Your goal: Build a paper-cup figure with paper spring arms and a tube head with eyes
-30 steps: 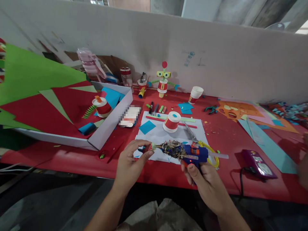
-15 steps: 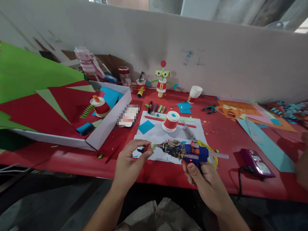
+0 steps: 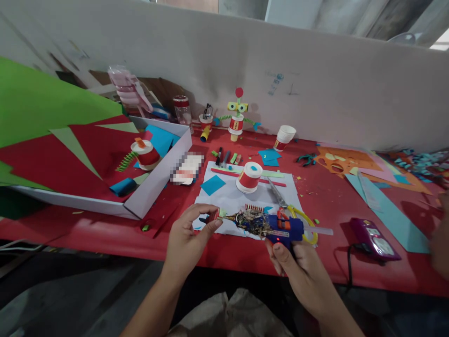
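Observation:
Between the thumb and fingers of my left hand [image 3: 185,241] is a small folded paper spring [image 3: 217,214], red and pale green. My right hand [image 3: 301,269] is closed around the handle of a blue hot glue gun [image 3: 287,225], with a clear glue stick out of its back. Its front is matted with dark and straw-coloured residue, and the nozzle tip touches or nearly touches the paper spring. Behind the gun lies another red pleated paper strip [image 3: 254,208]. Yellow-handled scissors [image 3: 278,194] and an upturned red and white paper cup [image 3: 249,178] are just beyond.
On the left stands a white box [image 3: 154,180] with coloured paper and a cup. A cup figure [image 3: 235,124] stands at the back near stacked cups [image 3: 285,136]. Right are pliers [image 3: 306,159], a purple device [image 3: 375,238] and another person's hand [image 3: 442,234].
The nozzle has dipped slightly and shifted left against the paper spring. More of the red pleated strip behind the gun shows now. Both hands keep their hold.

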{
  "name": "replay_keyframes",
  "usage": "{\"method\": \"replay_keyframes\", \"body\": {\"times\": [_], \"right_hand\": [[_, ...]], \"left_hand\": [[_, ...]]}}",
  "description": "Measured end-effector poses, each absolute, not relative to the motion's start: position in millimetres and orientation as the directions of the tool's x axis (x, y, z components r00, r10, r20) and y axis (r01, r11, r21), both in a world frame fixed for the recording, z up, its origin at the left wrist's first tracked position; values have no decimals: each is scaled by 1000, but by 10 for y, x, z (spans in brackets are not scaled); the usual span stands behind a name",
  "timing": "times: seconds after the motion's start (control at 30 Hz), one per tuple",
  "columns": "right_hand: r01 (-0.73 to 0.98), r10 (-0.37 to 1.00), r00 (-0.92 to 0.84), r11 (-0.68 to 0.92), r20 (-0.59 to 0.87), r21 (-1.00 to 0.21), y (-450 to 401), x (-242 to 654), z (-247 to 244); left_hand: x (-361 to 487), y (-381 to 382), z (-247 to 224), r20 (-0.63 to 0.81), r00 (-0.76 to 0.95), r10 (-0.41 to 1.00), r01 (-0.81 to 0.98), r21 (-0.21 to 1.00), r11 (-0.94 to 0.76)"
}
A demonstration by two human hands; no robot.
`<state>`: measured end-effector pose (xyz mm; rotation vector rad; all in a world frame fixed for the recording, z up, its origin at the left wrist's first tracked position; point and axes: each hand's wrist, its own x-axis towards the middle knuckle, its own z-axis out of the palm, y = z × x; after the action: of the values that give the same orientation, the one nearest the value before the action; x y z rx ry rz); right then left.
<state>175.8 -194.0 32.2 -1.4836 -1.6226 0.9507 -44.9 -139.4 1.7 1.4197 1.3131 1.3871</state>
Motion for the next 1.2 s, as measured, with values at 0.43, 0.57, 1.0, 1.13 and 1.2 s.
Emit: {"method": "replay_keyframes", "body": {"times": [0.43, 0.57, 1.0, 1.13, 1.2], "right_hand": [[532, 883, 459, -360, -96, -766, -907, 2953, 190], [645, 829, 553, -486, -79, -590, -654, 3225, 117], [658, 988, 11, 107, 153, -745, -324, 2157, 261], [573, 996, -56, 94, 76, -814, -234, 1912, 177], [556, 991, -67, 131, 113, -821, -255, 1852, 152]], "left_hand": [[-529, -895, 189, 327, -122, 937, 335, 902, -271], [-454, -368, 357, 388, 45, 921, 523, 776, -353], [-266, -2, 125, 429, 242, 870, 612, 629, -480], [-245, 10, 44, 461, 239, 855, 626, 600, -498], [-236, 20, 29, 480, 245, 843, 630, 582, -514]]}}
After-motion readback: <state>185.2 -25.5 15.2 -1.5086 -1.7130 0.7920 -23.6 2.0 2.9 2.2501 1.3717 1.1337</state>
